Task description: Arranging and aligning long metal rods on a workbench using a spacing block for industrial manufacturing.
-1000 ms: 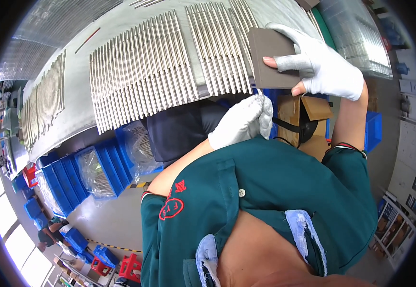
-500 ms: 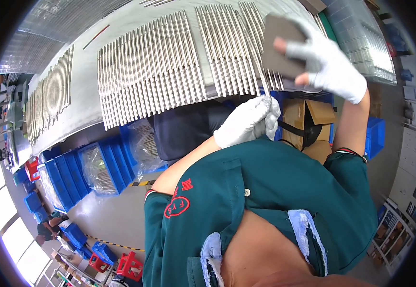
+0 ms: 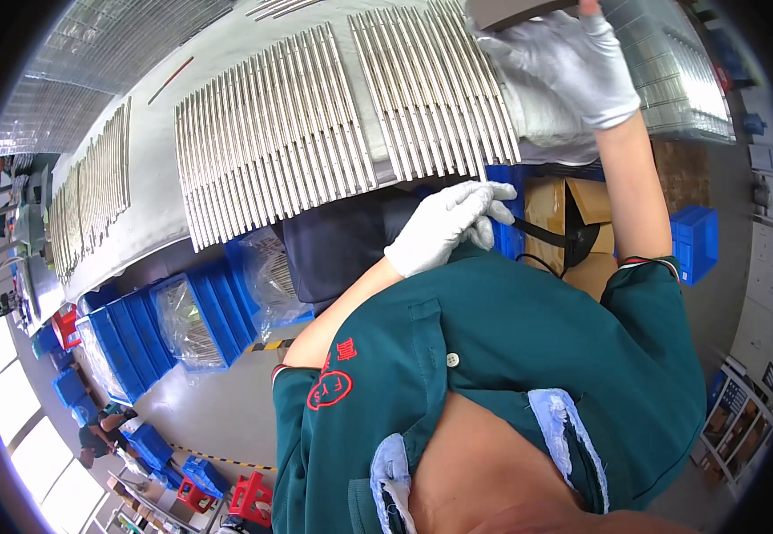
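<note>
My left hand (image 3: pixel 444 227), in a white glove with bare fingertips on the other hand's glove only, is at the table's near edge. Its fingers close around the lower end of a thin metal rod (image 3: pixel 482 169). My right hand (image 3: pixel 573 67) reaches to the far right of the table, gripping a flat grey-brown block (image 3: pixel 515 11) that is partly cut off by the picture's top. Beside the rod lies a row of similar shiny rods (image 3: pixel 431 98), side by side. A wider row of rods (image 3: pixel 271 133) lies to its left.
White cloth covers the table (image 3: pixel 157 133); more rods (image 3: pixel 93 182) lie at its left end. Blue crates (image 3: pixel 213 307) with plastic-wrapped rods stand below. An open cardboard box (image 3: pixel 591 200) is under the near edge. Clear plastic trays (image 3: pixel 671 76) are stacked at right.
My right hand has moved up and away with the block, from above the rods' near ends. The rods at the right have shifted together, and my left hand has moved slightly left.
</note>
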`<action>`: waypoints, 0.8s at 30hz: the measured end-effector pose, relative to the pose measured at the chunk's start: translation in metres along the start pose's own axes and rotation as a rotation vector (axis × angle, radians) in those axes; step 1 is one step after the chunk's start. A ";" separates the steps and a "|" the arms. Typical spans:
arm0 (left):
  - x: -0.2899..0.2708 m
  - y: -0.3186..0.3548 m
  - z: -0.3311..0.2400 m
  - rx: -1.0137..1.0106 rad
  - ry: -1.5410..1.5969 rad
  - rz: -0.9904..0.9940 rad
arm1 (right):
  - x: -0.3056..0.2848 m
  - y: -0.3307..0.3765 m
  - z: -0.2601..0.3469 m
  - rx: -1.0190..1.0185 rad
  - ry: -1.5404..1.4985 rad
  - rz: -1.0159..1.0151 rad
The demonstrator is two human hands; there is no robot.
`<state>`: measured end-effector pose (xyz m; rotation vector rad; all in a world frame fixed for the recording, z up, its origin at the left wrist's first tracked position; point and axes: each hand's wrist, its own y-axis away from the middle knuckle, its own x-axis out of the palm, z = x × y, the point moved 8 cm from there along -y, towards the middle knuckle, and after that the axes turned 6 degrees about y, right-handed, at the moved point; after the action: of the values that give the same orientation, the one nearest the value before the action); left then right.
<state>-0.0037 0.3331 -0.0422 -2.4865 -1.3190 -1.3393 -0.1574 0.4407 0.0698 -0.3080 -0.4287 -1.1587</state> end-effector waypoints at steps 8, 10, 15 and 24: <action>-0.002 -0.006 -0.003 0.029 0.143 -0.135 | 0.035 -0.003 -0.007 -0.125 -0.527 0.898; -0.010 -0.006 -0.001 0.019 0.143 -0.170 | 0.003 0.000 -0.029 0.125 0.109 0.097; -0.025 -0.009 -0.008 0.202 0.078 -0.353 | -0.036 0.020 -0.011 -0.012 0.587 0.050; -0.014 -0.003 0.002 0.055 0.254 -0.171 | -0.001 0.027 0.014 -0.254 1.425 0.202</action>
<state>-0.0084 0.3268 -0.0540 -2.1229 -1.5098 -1.5663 -0.1354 0.4576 0.0814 0.2905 0.9794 -0.9693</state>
